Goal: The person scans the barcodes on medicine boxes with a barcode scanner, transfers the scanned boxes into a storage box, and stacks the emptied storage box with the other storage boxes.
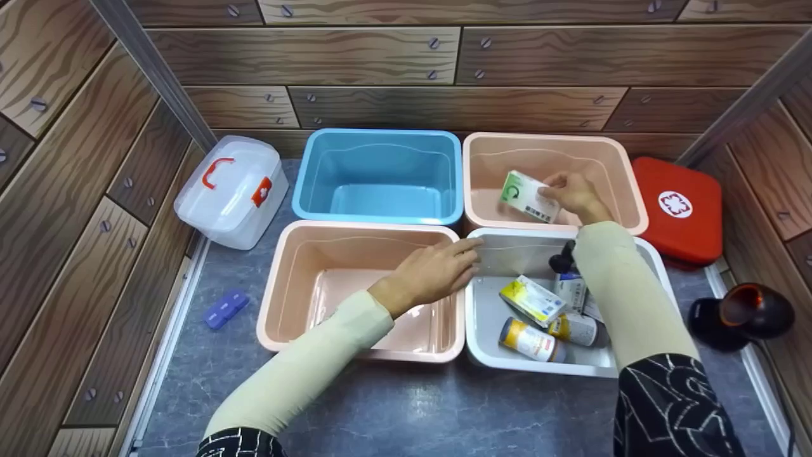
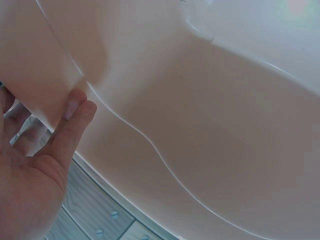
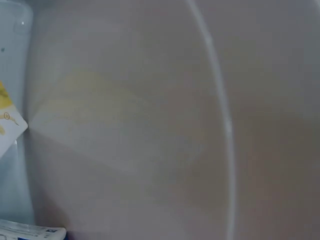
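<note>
My right hand pinches a white and green medicine box at its right end, over the back pink bin. The box is tilted, its green end to the left. My left hand reaches over the front pink bin, its fingertips at the right rim beside the grey bin. In the left wrist view the fingers are loosely extended and hold nothing. The right wrist view shows the grey bin's wall and part of a yellow and white box; the right hand is outside it.
The grey bin holds a yellow box, bottles and a black item. Around stand a blue bin, a clear first-aid box, a red case, a purple pill case and a black device.
</note>
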A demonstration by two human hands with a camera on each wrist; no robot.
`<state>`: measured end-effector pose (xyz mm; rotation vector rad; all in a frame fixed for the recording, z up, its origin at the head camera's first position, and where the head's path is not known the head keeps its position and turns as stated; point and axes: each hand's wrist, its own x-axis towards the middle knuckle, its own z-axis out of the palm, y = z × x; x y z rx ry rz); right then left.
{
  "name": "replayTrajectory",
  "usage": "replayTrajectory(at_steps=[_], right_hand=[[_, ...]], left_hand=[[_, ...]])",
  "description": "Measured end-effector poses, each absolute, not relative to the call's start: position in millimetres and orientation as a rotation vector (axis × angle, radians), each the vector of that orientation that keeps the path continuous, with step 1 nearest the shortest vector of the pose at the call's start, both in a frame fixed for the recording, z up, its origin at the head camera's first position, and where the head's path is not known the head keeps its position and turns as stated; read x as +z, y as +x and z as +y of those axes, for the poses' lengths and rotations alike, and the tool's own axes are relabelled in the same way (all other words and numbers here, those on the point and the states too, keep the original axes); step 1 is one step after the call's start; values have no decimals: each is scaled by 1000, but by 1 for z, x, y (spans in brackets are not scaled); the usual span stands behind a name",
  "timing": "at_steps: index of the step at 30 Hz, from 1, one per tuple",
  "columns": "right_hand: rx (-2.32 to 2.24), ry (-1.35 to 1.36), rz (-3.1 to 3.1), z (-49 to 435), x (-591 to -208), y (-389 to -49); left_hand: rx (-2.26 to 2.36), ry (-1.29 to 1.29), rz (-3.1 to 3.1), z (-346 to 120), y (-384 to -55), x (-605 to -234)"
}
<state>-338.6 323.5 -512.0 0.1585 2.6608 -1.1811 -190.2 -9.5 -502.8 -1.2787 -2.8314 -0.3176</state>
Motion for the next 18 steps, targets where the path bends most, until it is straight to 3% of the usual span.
replayTrajectory(at_steps=[9, 18], right_hand=[[-978, 48, 2725, 323, -519, -341], [-1287, -85, 2956, 313, -505, -335]], left_hand=[[-311, -1284, -2832, -10, -191, -503], [-326, -1280, -2835, -10, -189, -504]])
